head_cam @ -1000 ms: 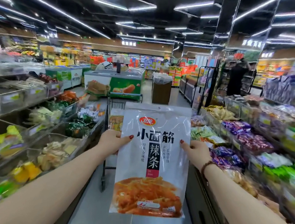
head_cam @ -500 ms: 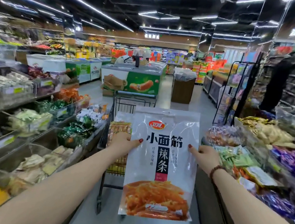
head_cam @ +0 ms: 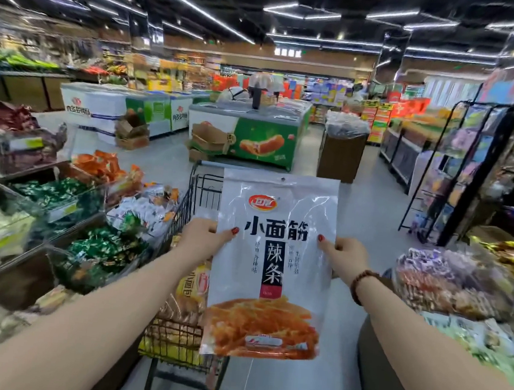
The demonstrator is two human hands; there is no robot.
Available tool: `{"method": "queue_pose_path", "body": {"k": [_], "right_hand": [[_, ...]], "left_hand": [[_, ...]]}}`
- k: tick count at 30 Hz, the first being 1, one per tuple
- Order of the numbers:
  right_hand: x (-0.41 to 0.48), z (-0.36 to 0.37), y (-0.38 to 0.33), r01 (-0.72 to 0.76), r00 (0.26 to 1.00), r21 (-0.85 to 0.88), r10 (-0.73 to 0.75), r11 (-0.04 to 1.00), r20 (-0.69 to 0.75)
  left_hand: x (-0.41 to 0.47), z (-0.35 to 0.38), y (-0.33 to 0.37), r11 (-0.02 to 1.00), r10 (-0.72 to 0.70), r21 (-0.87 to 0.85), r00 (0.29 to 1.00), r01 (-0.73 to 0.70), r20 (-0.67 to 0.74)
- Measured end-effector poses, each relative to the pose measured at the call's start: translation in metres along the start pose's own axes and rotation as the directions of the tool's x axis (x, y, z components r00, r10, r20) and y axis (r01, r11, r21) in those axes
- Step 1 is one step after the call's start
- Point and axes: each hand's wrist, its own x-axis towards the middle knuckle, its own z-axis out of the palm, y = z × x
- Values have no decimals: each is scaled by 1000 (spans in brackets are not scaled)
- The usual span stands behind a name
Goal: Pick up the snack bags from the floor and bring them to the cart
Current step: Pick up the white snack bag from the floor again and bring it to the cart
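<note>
This is a big food shop with a dark ceiling and long white lights. A grey floor point(head_cam: 371, 223) runs ahead down the aisle.

The snack bag point(head_cam: 271, 267) is up in the air, between the two hands and out in front of the person. It hangs straight up and down, so its long side runs from top to bottom. The top edge with a little hole points up. The picture of orange food strips is at the bottom. The front with big black words faces the person.

The left hand point(head_cam: 202, 239) pinches the left edge, with the thumb on the front. Its other fingers are hidden behind the bag. The right hand point(head_cam: 345, 255) pinches the right edge the same way. A brown bead bracelet point(head_cam: 361, 286) sits on the right wrist.

Just under and past the left hand is the black wire cart point(head_cam: 208, 187). The snack bag covers its right part. Yellow bags point(head_cam: 190, 285) lie in the cart, below the left hand.

Left of the left hand are shelves point(head_cam: 28, 237) full of green, white and orange packs, close beside the cart. Right of the right hand are bins of wrapped sweets point(head_cam: 447, 283). Far past the hands stand a green freezer point(head_cam: 254, 138), a brown box stand point(head_cam: 341, 155) and a tall black rack point(head_cam: 469, 170).
</note>
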Motion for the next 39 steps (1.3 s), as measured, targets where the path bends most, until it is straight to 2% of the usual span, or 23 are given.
{"method": "queue_pose_path", "body": {"k": [7, 11, 16, 19, 23, 28, 32, 39], "right_hand": [[150, 52, -8, 22, 996, 3, -22, 1000, 90], [217, 83, -16, 93, 983, 1, -92, 996, 158], [294, 128, -35, 207, 932, 39, -209, 978, 295], [329, 154, -45, 306, 876, 74, -311, 949, 369], [369, 187, -50, 395, 781, 62, -370, 917, 502], [382, 224, -56, 426, 678, 181, -445, 887, 586], [377, 248, -71, 457, 580, 243, -494, 856, 648], [348, 288, -67, 484, 449, 256, -488, 837, 748]], "left_hand": [[122, 12, -17, 999, -44, -10, 997, 44, -63], [164, 13, -24, 996, -90, 13, 989, 92, -121], [203, 12, -28, 983, -172, 16, 945, 183, -277], [220, 18, -39, 971, -213, 19, 898, 238, -384], [227, 31, -50, 942, -305, -30, 814, 335, -494], [213, 42, -61, 902, -395, -104, 702, 420, -593], [200, 42, -60, 891, -385, -116, 598, 438, -703], [159, 36, -76, 875, -437, -192, 552, 446, -711]]}}
